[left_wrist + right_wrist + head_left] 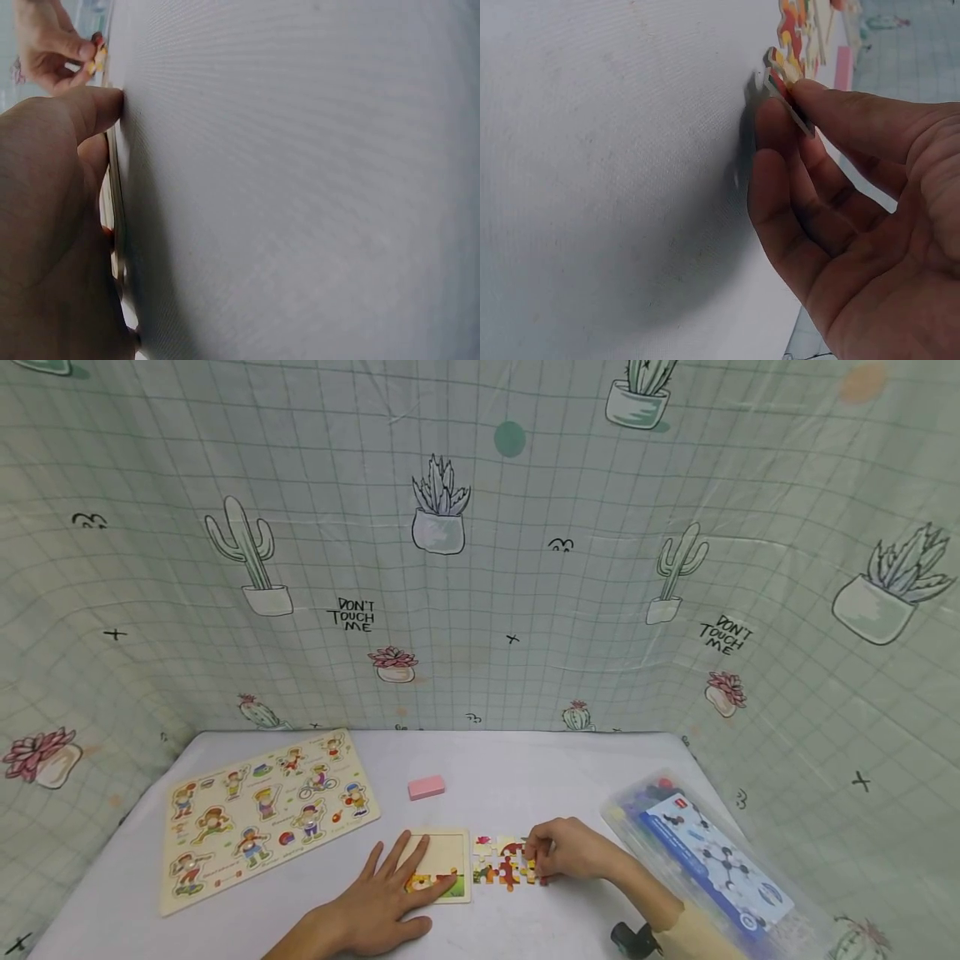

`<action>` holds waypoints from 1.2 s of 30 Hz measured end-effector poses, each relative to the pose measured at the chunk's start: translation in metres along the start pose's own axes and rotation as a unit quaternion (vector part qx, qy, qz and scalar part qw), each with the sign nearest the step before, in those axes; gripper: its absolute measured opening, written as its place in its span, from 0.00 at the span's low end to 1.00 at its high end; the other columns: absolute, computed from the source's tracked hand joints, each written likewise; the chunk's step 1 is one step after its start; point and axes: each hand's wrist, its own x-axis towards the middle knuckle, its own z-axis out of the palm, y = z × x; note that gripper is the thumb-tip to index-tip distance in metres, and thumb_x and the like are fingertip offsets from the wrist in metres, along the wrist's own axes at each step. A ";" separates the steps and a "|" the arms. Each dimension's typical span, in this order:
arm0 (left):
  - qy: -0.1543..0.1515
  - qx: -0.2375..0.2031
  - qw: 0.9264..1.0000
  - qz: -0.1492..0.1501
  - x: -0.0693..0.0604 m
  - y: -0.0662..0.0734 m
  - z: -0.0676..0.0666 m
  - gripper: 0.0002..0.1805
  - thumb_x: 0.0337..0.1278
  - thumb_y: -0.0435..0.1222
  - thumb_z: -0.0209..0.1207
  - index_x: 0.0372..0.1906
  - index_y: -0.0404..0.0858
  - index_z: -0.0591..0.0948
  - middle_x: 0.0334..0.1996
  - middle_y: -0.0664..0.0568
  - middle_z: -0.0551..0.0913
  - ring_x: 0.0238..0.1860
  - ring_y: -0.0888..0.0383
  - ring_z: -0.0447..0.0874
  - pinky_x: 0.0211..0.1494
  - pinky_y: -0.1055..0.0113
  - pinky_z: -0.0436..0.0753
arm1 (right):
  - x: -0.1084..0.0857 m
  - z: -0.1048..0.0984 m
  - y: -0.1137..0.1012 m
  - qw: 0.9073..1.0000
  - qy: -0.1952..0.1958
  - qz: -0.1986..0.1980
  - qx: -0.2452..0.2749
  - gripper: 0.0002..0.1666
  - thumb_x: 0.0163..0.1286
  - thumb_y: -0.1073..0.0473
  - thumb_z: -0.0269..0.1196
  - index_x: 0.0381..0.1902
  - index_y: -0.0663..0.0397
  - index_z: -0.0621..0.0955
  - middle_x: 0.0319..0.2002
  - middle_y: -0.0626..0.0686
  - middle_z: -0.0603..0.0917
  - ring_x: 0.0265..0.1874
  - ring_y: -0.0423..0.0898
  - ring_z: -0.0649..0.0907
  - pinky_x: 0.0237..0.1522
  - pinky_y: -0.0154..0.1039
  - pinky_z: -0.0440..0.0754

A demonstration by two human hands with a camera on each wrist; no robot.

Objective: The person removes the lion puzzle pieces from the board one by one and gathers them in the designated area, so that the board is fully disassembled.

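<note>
My left hand [380,902] lies spread over a small wooden puzzle tray [447,841], its fingers straight across the frame. Some pieces with a yellow and green picture show in the tray's lower part, partly hidden by the fingers. Between thumb and fingertips, my right hand [572,850] pinches a puzzle piece [793,105], which in the right wrist view stands tilted on edge just over the table. Beside the tray's right side lie several loose jigsaw pieces [507,870], red, yellow and white, the rightmost partly covered by the right hand.
A large wooden board with sports figures [266,810] lies at the left. A pink block [426,787] is behind the tray. At the right sits a clear plastic case with a blue label [720,860]. A black object [633,939] is near the right forearm.
</note>
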 end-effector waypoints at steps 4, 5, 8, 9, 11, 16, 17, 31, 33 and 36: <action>-0.002 0.018 1.000 -0.010 0.000 0.004 -0.002 0.31 0.73 0.60 0.46 0.78 0.67 0.59 0.81 0.40 0.43 0.80 0.36 0.29 0.73 0.29 0.37 | 0.000 0.002 0.002 1.000 0.008 -0.005 -0.004 0.10 0.59 0.70 0.68 0.34 0.49 0.84 0.22 0.43 0.82 0.21 0.41 0.83 0.29 0.33 0.75; -0.003 0.021 1.000 -0.012 0.000 0.005 -0.003 0.31 0.73 0.60 0.46 0.78 0.67 0.59 0.81 0.40 0.43 0.80 0.36 0.29 0.73 0.29 0.38 | 0.000 0.003 0.002 1.000 0.010 -0.007 -0.006 0.10 0.59 0.70 0.68 0.34 0.49 0.84 0.22 0.43 0.81 0.21 0.40 0.83 0.29 0.33 0.76; -0.006 0.025 0.999 -0.018 0.000 0.005 -0.003 0.31 0.73 0.60 0.46 0.78 0.67 0.59 0.82 0.41 0.42 0.80 0.37 0.29 0.73 0.30 0.37 | 0.000 0.004 0.002 1.000 0.016 -0.013 -0.016 0.10 0.59 0.70 0.68 0.34 0.49 0.84 0.22 0.43 0.81 0.21 0.38 0.82 0.29 0.33 0.75; -0.007 0.026 0.999 -0.019 0.000 0.005 -0.002 0.31 0.73 0.60 0.46 0.78 0.67 0.59 0.82 0.41 0.42 0.80 0.37 0.29 0.73 0.30 0.37 | 0.000 0.004 0.001 1.000 0.018 -0.015 -0.021 0.10 0.59 0.70 0.68 0.34 0.49 0.84 0.22 0.42 0.80 0.20 0.38 0.81 0.29 0.33 0.75; -0.007 0.027 0.999 -0.019 0.000 0.005 -0.002 0.31 0.73 0.60 0.45 0.78 0.67 0.59 0.82 0.41 0.41 0.80 0.37 0.29 0.73 0.30 0.37 | 0.000 0.004 0.000 0.999 0.023 -0.018 -0.030 0.10 0.59 0.69 0.69 0.34 0.48 0.83 0.21 0.42 0.80 0.20 0.36 0.80 0.29 0.33 0.75; -0.006 0.026 0.999 -0.019 0.001 0.004 -0.002 0.31 0.73 0.60 0.46 0.78 0.67 0.59 0.82 0.41 0.42 0.80 0.37 0.29 0.73 0.30 0.37 | -0.001 0.005 -0.002 0.998 0.032 -0.021 -0.043 0.10 0.59 0.69 0.69 0.33 0.48 0.83 0.21 0.41 0.80 0.20 0.34 0.78 0.29 0.32 0.76; -0.005 0.026 0.999 -0.018 0.001 0.004 -0.002 0.31 0.73 0.60 0.46 0.78 0.67 0.59 0.82 0.41 0.42 0.80 0.37 0.29 0.73 0.30 0.37 | -0.001 0.005 -0.002 0.998 0.033 -0.022 -0.043 0.10 0.59 0.69 0.69 0.33 0.48 0.83 0.21 0.41 0.80 0.20 0.34 0.78 0.29 0.32 0.76; 0.020 -0.001 1.000 0.003 0.003 -0.008 0.009 0.31 0.71 0.60 0.47 0.76 0.70 0.60 0.81 0.40 0.42 0.80 0.38 0.26 0.71 0.28 0.33 | 0.001 0.009 0.001 0.996 0.038 -0.028 -0.072 0.09 0.61 0.65 0.71 0.34 0.45 0.83 0.21 0.39 0.78 0.21 0.33 0.76 0.32 0.33 0.74; 0.026 0.006 1.000 0.005 0.003 -0.009 0.011 0.30 0.71 0.61 0.47 0.76 0.71 0.60 0.81 0.40 0.42 0.80 0.38 0.27 0.71 0.28 0.35 | 0.001 0.009 0.002 0.996 0.038 -0.029 -0.077 0.09 0.61 0.64 0.71 0.34 0.44 0.84 0.22 0.38 0.77 0.22 0.33 0.75 0.32 0.33 0.74; 0.028 0.001 1.000 0.005 0.003 -0.009 0.012 0.30 0.72 0.60 0.47 0.76 0.71 0.60 0.81 0.40 0.42 0.80 0.38 0.26 0.71 0.29 0.32 | 0.001 0.009 0.003 0.995 0.040 -0.033 -0.086 0.08 0.61 0.63 0.72 0.34 0.43 0.84 0.23 0.38 0.76 0.25 0.33 0.73 0.32 0.33 0.73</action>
